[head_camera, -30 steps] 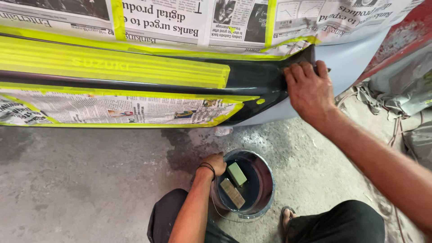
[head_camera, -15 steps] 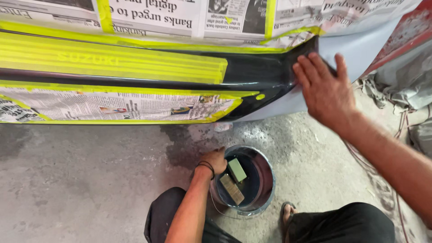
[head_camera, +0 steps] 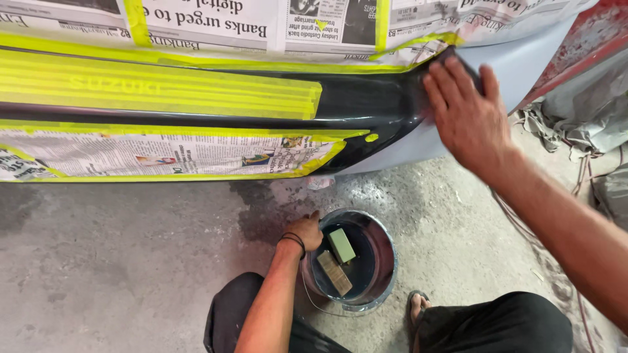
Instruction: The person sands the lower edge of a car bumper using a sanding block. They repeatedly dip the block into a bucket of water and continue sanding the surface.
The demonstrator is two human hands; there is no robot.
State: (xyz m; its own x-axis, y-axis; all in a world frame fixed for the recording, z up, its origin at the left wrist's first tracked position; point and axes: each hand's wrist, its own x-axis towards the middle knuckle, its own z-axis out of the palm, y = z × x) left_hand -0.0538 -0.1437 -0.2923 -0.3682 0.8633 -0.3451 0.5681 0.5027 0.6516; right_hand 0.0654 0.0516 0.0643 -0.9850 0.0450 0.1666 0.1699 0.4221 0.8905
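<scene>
The right hand (head_camera: 468, 114) lies palm-down, fingers spread and flat, on the dark panel (head_camera: 366, 104) where it curves up into the pale grey-blue primed surface (head_camera: 517, 65); it grasps nothing that can be seen. A second ago this hand pressed on the same spot with the fingers drawn together, half a second ago it was lifted with the fingers fanned, and now it is laid on the panel again, slightly higher.

The left hand (head_camera: 306, 230) rests with curled fingers on the rim of a round metal bucket (head_camera: 386, 274), as it did in both earlier views; whether it grips the rim cannot be told.

The dark panel runs with its long axis left to right across the view, its right end bending upward. Yellow masking tape (head_camera: 163, 88) covers the band above its left part, and taped newspaper (head_camera: 163, 157) masks the areas above and below.

The bucket stands on the concrete floor (head_camera: 98, 261) below the panel, between the person's knees. It holds dark water in which lie two rectangular blocks: a green one (head_camera: 341, 245) and a tan one (head_camera: 334, 272), side by side and both angled the same way. A wet patch darkens the floor just beside the bucket.
</scene>
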